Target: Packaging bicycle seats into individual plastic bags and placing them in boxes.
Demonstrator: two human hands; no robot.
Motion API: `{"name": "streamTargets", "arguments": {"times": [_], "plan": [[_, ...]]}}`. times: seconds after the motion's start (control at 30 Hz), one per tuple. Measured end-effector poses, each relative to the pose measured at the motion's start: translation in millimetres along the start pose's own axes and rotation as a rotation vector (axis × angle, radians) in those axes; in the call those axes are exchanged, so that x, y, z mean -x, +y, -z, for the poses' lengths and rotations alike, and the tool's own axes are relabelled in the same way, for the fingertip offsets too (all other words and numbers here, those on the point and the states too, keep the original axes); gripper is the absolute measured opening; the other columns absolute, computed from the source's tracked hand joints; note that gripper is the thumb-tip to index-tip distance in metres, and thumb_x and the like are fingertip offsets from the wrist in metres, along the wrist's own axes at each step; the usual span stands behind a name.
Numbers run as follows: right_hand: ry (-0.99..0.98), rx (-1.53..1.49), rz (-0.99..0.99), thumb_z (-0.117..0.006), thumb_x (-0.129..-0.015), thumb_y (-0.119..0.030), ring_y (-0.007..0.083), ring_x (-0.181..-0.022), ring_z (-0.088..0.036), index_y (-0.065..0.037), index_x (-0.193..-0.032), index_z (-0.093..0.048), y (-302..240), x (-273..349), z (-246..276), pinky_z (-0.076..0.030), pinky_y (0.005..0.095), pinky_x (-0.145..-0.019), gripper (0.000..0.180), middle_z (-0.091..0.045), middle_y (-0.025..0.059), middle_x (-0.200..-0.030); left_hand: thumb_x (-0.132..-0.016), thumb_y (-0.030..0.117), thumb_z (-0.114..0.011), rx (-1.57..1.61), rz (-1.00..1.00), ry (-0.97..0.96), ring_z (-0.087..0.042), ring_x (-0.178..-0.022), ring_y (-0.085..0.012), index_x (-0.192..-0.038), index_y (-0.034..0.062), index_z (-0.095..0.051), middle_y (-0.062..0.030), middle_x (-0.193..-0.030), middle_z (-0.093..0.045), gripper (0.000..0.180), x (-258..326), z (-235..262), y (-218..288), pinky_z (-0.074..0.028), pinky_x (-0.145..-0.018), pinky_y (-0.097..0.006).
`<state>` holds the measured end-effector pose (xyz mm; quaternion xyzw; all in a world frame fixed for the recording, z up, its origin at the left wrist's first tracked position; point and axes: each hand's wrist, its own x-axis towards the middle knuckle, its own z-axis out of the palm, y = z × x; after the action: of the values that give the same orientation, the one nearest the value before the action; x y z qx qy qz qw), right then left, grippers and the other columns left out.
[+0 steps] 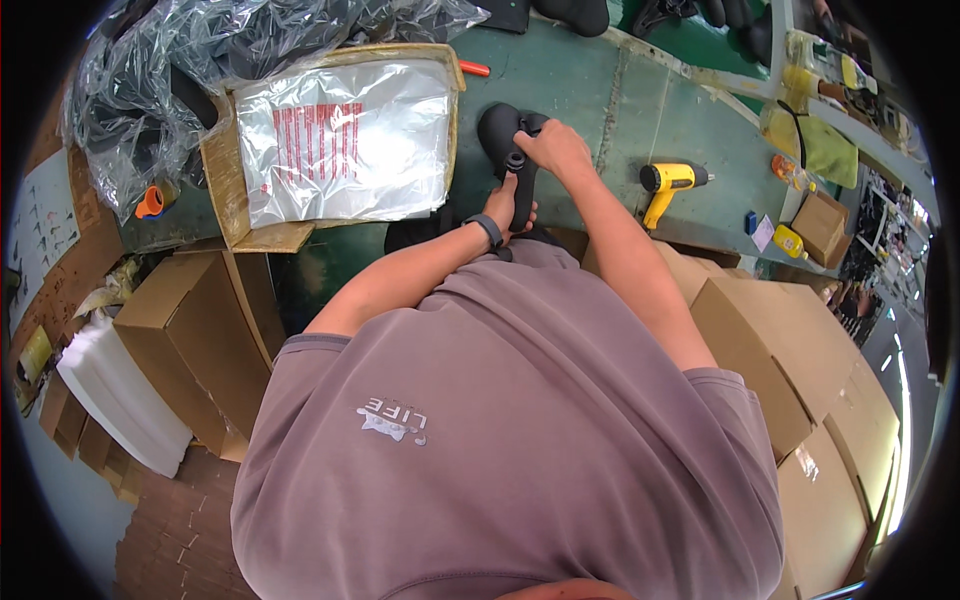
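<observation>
A black object (496, 132) with a smooth rounded end and a longer narrow part lies over the bench near its front edge; I cannot make out its exact kind. My left hand (508, 206), with a dark band on the wrist, is wrapped round the narrow part close to my body. The thumb rests near a small round black fitting (514, 161) on it. My right hand (556, 150) grips the far part beside the rounded end, fingers bent and partly hidden. A yellow and black heat gun (672, 186) lies on the bench to the right of my right forearm.
An open cardboard box (228, 200) holding a silvery plastic bag (400, 130) stands left of my hands. Behind it are black parts in clear plastic (250, 40). An orange-red stick (473, 68) lies beyond the box. Cartons (770, 350) stack at my right, others (180, 330) at my left.
</observation>
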<state>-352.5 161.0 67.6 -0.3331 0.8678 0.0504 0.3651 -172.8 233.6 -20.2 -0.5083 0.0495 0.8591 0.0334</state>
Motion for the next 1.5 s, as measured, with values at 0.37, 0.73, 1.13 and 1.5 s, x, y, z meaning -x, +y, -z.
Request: {"name": "streamTargets", "arguments": {"times": [0.37, 0.73, 1.13, 1.5], "plan": [[-0.11, 0.021, -0.054, -0.07, -0.087, -0.058, 0.0475, -0.113, -0.077, 0.007, -0.109, -0.082, -8, 15, 6, -0.06, 0.0531, -0.102, 0.069, -0.077, 0.0363, -0.115, -0.116, 0.067, -0.041, 0.006, 0.019, 0.059, -0.069, -0.067, -0.0231, -0.128, 0.0121, -0.057, -0.0107, -0.09, -0.071, 0.058, -2, 5, 8, -0.057, -0.053, -0.038], [-0.29, 0.019, -0.015, -0.069, -0.088, -0.058, 0.0493, -0.108, -0.077, 0.01, -0.105, -0.081, 14, 68, 20, -0.061, 0.0531, -0.1, 0.071, -0.078, 0.0356, -0.108, -0.114, 0.068, -0.046, 0.041, 0.021, -0.037, -0.068, -0.065, -0.0229, -0.123, 0.0111, -0.059, -0.0101, -0.086, -0.069, 0.059, -7, 8, 9, -0.057, -0.052, -0.038], [-0.138, -0.074, 0.013, -0.071, -0.089, -0.062, 0.0474, -0.091, -0.08, 0.007, -0.113, -0.081, 42, -93, 13, -0.064, 0.0524, -0.086, 0.074, -0.079, 0.034, -0.1, -0.116, 0.067, -0.043, -0.013, 0.073, -0.019, -0.069, -0.077, -0.0228, -0.123, 0.0088, -0.063, -0.0109, -0.097, -0.071, 0.062, 2, -6, 23, -0.059, -0.063, -0.038], [0.523, -0.3, 0.145, -0.079, -0.098, -0.054, 0.052, -0.121, -0.068, 0.007, -0.154, -0.056, 146, -10, -66, -0.054, 0.0553, -0.106, 0.086, -0.07, 0.0314, -0.134, -0.12, 0.054, -0.042, -0.107, -0.054, 0.074, -0.073, -0.101, -0.024, -0.129, -0.0004, -0.07, -0.0136, -0.114, -0.075, 0.062, -4, 38, 29, -0.062, -0.092, -0.042]]}}
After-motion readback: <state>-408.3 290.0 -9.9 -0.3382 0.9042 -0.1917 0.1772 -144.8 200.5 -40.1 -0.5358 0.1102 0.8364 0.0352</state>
